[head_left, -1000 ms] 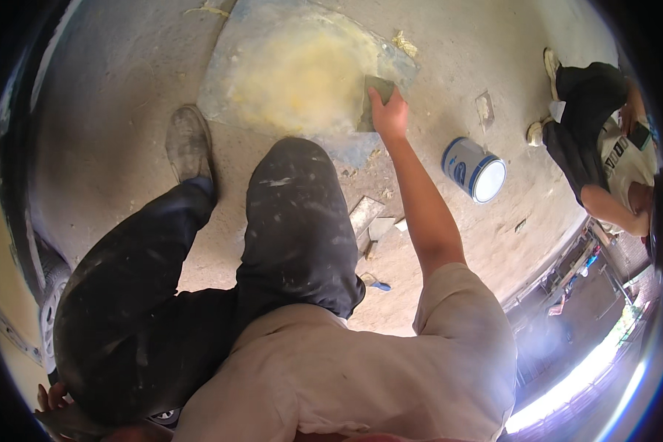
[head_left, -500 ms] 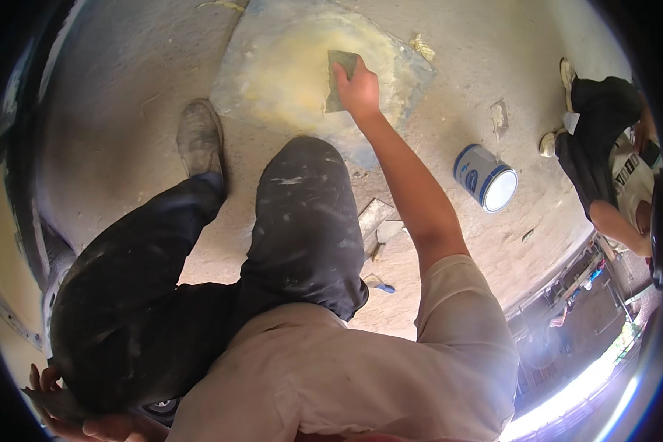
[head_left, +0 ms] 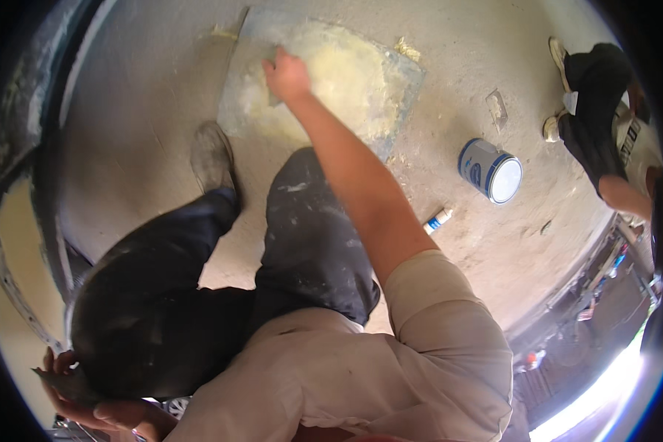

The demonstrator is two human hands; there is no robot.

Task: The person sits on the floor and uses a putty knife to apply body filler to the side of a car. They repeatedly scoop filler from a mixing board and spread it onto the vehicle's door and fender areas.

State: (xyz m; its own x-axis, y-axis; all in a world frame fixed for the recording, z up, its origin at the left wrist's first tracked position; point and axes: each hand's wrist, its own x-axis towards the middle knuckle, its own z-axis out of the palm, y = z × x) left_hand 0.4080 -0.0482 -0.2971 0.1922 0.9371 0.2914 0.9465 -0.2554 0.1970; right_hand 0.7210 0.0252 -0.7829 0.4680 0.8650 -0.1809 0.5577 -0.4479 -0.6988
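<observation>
At twelve o'clock we see a grey board (head_left: 237,92) lying on the floor, its middle smeared with pale yellow paste (head_left: 339,70). The right hand (head_left: 289,77) is above its left half, toward eleven o'clock, closed around a grey-green flat spreader (head_left: 273,98) (mostly hidden from us, and a little blurred). Between seven and eight o'clock, we find the left hand (head_left: 118,415) curled around a dark, thin plate (head_left: 70,381), gripping it beside the bent leg (head_left: 155,309). Between two and three o'clock stands a grey-and-blue can (head_left: 491,171), with a white tube (head_left: 438,219) lying at three. Farther out, toward two, we make out another person (head_left: 604,103) in dark trousers.
</observation>
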